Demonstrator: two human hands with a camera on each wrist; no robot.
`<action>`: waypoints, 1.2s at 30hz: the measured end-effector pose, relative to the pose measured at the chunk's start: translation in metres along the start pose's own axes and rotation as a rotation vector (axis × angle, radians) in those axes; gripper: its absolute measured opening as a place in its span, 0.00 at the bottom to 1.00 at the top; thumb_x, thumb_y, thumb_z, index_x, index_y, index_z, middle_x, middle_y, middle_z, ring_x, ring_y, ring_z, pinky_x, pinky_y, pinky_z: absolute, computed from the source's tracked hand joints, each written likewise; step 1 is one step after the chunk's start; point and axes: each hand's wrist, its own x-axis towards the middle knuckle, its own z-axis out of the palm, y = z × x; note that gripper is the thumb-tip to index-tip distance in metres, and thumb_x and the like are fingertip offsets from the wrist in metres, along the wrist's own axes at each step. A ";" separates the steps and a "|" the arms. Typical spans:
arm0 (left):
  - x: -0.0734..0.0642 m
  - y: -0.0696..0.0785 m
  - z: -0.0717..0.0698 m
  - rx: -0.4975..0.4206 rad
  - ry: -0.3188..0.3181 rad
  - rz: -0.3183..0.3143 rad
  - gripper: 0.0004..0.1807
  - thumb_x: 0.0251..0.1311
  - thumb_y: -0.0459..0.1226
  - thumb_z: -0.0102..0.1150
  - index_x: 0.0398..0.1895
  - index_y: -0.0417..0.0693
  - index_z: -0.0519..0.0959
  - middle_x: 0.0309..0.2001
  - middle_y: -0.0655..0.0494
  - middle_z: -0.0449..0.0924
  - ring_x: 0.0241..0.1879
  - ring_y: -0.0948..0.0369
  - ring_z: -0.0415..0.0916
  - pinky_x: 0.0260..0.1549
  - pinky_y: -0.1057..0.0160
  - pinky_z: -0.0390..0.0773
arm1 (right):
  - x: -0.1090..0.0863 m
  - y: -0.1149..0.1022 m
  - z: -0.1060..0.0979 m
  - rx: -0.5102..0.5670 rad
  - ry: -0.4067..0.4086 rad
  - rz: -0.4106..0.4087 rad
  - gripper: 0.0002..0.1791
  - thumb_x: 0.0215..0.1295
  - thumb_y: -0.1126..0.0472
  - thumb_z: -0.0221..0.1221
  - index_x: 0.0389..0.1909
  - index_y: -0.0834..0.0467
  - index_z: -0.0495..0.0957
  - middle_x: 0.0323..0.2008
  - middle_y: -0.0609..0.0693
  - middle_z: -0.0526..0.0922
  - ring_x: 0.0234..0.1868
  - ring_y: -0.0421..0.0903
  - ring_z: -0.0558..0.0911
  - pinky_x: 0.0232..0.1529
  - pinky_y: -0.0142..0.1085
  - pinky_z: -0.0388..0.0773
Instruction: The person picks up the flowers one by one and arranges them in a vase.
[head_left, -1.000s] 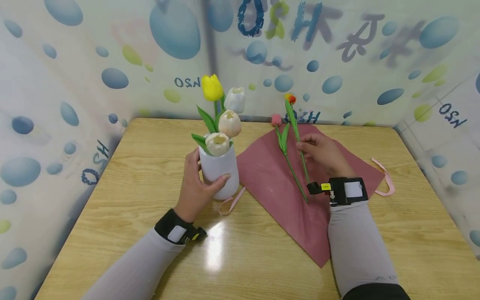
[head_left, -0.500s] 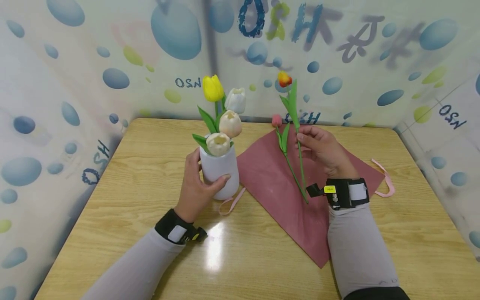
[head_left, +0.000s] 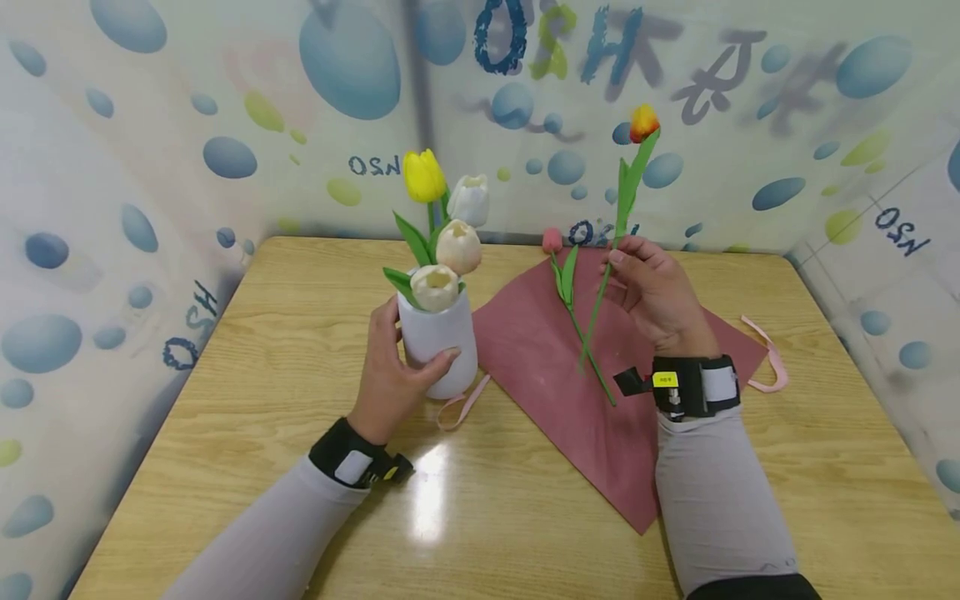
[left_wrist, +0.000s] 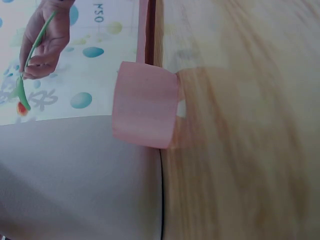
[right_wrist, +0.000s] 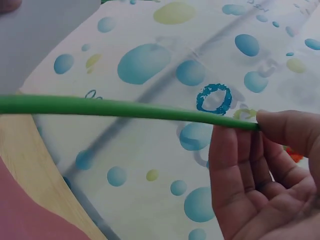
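Observation:
In the head view my left hand point(head_left: 397, 371) grips a white vase point(head_left: 444, 333) from its left side, thumb across the front. Several artificial tulips stand in it: a yellow tulip point(head_left: 423, 176) and paler ones, including a cream tulip point(head_left: 435, 287). My right hand point(head_left: 660, 292) pinches the green stem of an orange-red tulip point(head_left: 644, 124) between thumb and fingers, bloom up and stem slanting down to the left. The right wrist view shows that stem point(right_wrist: 125, 109) close up. A pink tulip point(head_left: 552, 241) lies below it on a dusky-rose wrapping sheet point(head_left: 555, 358).
The sheet lies on a wooden table point(head_left: 300, 333), right of the vase. A pink ribbon point(head_left: 777, 367) loops out at the sheet's right corner, and another ribbon end point(left_wrist: 145, 105) curls beside the vase. A patterned curtain point(head_left: 262, 100) hangs behind the table.
My right hand has raised the orange-red tulip off the sheet; its bloom has swung up and to the right. My left hand and the vase have stayed in place.

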 end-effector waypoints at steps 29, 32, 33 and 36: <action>0.000 0.000 0.001 -0.005 -0.005 0.005 0.52 0.54 0.39 0.78 0.79 0.53 0.56 0.67 0.43 0.64 0.66 0.53 0.64 0.60 0.40 0.73 | 0.000 0.013 0.047 0.519 0.086 -0.209 0.02 0.75 0.71 0.55 0.43 0.62 0.75 0.35 0.56 0.82 0.38 0.48 0.87 0.46 0.39 0.88; 0.001 0.000 0.001 0.002 -0.006 0.005 0.52 0.54 0.40 0.78 0.79 0.53 0.55 0.67 0.43 0.64 0.66 0.53 0.64 0.60 0.40 0.73 | -0.002 0.015 0.060 0.541 0.082 -0.239 0.02 0.75 0.71 0.56 0.43 0.62 0.75 0.36 0.56 0.83 0.38 0.48 0.86 0.46 0.39 0.88; 0.001 0.000 0.001 0.005 -0.005 0.004 0.53 0.54 0.40 0.78 0.79 0.53 0.55 0.67 0.43 0.64 0.66 0.53 0.64 0.60 0.40 0.73 | -0.002 0.016 0.064 0.543 0.084 -0.249 0.03 0.75 0.71 0.56 0.43 0.62 0.75 0.36 0.55 0.83 0.38 0.48 0.87 0.46 0.39 0.88; 0.000 0.001 0.001 0.007 -0.001 0.003 0.53 0.54 0.39 0.78 0.79 0.53 0.56 0.67 0.43 0.64 0.66 0.53 0.64 0.60 0.39 0.74 | -0.002 0.019 0.076 0.551 0.096 -0.276 0.03 0.75 0.71 0.56 0.43 0.61 0.74 0.37 0.55 0.84 0.38 0.48 0.87 0.47 0.41 0.88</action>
